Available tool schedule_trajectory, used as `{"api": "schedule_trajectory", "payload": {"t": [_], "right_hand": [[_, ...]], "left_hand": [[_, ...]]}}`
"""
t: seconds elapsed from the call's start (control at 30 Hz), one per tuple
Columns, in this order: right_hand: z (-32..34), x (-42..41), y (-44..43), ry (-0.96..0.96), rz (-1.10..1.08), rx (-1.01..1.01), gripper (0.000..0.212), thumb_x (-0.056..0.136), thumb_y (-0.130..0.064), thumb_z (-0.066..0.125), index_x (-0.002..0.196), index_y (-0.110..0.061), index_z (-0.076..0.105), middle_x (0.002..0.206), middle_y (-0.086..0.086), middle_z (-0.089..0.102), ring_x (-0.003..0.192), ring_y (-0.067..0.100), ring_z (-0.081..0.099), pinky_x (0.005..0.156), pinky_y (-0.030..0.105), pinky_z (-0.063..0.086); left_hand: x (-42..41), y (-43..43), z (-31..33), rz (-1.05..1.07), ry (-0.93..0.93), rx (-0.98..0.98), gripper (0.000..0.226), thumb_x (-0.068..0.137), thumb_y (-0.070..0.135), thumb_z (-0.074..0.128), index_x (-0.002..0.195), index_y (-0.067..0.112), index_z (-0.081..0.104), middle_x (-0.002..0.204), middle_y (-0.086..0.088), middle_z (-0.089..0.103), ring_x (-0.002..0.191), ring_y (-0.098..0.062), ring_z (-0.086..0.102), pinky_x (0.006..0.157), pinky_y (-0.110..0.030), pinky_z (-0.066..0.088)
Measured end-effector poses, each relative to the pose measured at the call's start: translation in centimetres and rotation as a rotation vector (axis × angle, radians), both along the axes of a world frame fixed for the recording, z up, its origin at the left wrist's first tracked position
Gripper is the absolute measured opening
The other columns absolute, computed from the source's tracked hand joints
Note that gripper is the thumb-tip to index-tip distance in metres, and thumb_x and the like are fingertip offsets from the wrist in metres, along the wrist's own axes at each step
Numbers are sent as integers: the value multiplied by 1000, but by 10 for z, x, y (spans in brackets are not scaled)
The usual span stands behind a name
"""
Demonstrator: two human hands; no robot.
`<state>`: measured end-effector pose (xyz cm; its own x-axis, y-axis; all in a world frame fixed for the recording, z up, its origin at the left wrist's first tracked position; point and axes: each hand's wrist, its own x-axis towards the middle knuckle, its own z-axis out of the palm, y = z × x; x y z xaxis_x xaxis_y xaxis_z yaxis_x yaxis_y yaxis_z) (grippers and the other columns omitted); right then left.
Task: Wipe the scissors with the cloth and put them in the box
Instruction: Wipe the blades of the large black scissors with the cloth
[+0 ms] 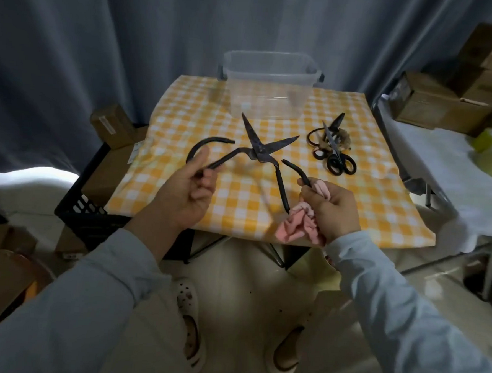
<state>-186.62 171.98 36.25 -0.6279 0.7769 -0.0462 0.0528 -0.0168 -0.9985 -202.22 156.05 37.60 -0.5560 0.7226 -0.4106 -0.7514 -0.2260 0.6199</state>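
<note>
Left hand (187,188) fingers curled round one handle of the big scissors (258,154); right hand (330,208) grips the other handle plus the pink cloth (297,227). Blades spread wide over the tabletop (354,193), tips near the clear box (270,81).

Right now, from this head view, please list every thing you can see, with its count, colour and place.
tablecloth: 1, yellow and white check, centre of view
large scissors: 1, dark metal, blades open, held above the tablecloth
pink cloth: 1, pink, bunched against one handle end
box: 1, clear plastic, far edge of the tablecloth
small scissors: a pile, at least 2, black, tablecloth's right side
crate: 1, black, left of the tablecloth
cardboard boxes: several, brown, stacked at far right
curtain: grey, behind everything
shoes: 2, light, on the floor below
left hand: grips one handle of the large scissors
right hand: holds the pink cloth and the other handle
</note>
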Motion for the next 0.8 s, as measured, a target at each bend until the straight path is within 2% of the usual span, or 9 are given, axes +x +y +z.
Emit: {"api": "schedule_trajectory", "payload": {"t": [0.07,0.13,0.17,0.37,0.5,0.57,0.67,0.73,0.8], "right_hand": [[-1,-3,-9,64,-20,-16,14,91,-3,53,96,-2,66,59,1,58,51,8,53,50,20,47],[-4,-7,-19,89,-14,9,15,91,-2,52,93,-7,67,60,1,56,55,11,50,52,20,44],[-6,-8,-23,93,-10,16,17,91,-2,52,91,-10,66,61,1,56,57,13,50,54,21,43],[-12,-6,-32,49,41,163,16,89,-4,56,90,-18,65,70,-4,61,65,7,55,64,21,46],[-2,6,-22,-92,98,168,7,85,-23,64,87,-17,65,77,2,66,73,19,63,73,35,52],[16,13,-9,-97,-5,120,25,81,-29,68,96,-12,59,81,2,68,79,24,68,74,38,55],[51,22,-2,146,117,-73,32,75,-2,56,104,0,42,62,10,66,56,30,66,47,43,52],[65,23,-7,188,232,-10,41,66,7,49,104,-5,38,62,16,65,52,35,62,40,34,41],[68,16,-12,147,269,137,41,72,16,57,102,-6,41,72,13,66,59,31,66,39,31,43]], "left_hand": [[15,9,7,60,-117,157,40,78,31,63,106,3,59,81,-5,68,67,-6,65,54,-10,47],[29,22,12,90,-83,90,42,86,24,63,124,8,55,117,-11,62,104,-18,62,88,-24,48],[35,29,16,112,-41,36,45,90,20,60,132,8,50,125,-13,59,113,-21,58,94,-30,46],[45,41,23,363,-11,-67,37,85,-2,64,121,-3,53,89,-15,67,78,-20,66,77,-31,56],[48,35,16,422,57,-125,41,81,-3,68,119,-6,54,90,-17,68,73,-20,69,68,-30,60],[48,29,12,436,107,-154,44,81,-2,69,122,-6,53,98,-19,67,75,-20,69,68,-30,60],[50,22,3,397,221,-216,45,81,0,69,123,-8,55,103,-21,67,76,-19,70,64,-26,59],[55,19,-1,360,293,-239,44,80,0,70,121,-9,56,101,-20,68,72,-17,71,64,-24,58],[62,17,-4,320,348,-259,45,80,1,71,121,-10,56,98,-19,68,68,-14,70,64,-23,57]]}}
